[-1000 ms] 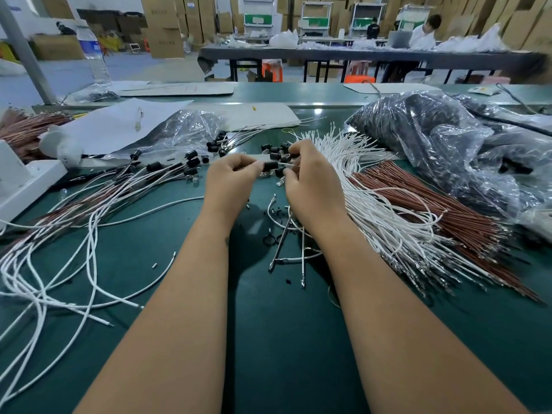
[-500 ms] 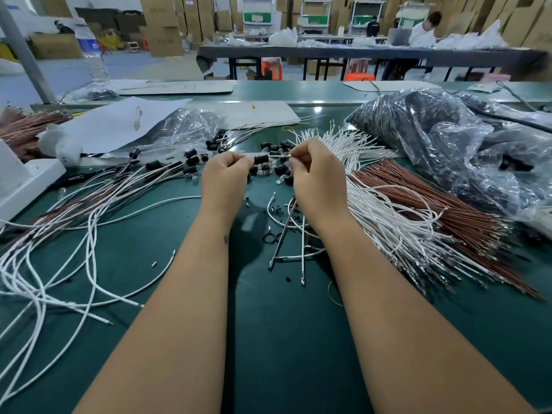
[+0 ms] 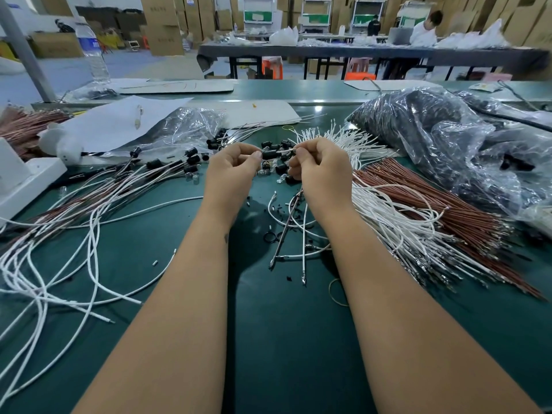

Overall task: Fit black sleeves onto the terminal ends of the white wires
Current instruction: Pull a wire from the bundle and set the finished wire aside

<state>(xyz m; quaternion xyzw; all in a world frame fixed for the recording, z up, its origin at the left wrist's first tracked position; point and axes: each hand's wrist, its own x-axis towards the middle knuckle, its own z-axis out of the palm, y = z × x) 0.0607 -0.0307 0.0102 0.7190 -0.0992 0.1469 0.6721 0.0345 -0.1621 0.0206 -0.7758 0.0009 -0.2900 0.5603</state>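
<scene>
My left hand (image 3: 231, 171) pinches a black sleeve (image 3: 271, 154) between thumb and forefinger, a little above the green table. My right hand (image 3: 322, 170) pinches a white wire (image 3: 287, 151) whose end runs into that sleeve. Loose black sleeves (image 3: 280, 168) lie under and behind my hands. A fan of bare white wires (image 3: 388, 216) spreads to the right of my right hand. White wires with sleeves fitted (image 3: 98, 198) lie in a heap on the left.
Brown wires (image 3: 442, 210) lie beside the white fan. A large plastic bag of black parts (image 3: 442, 144) fills the right rear. A smaller clear bag (image 3: 185, 130) and white paper (image 3: 119, 121) sit at the left rear; a white box (image 3: 27, 180) stands at the left edge.
Both hands lifted slightly and drew a little apart. The black sleeve now sits in the open between them, with the white wire's end entering it.
</scene>
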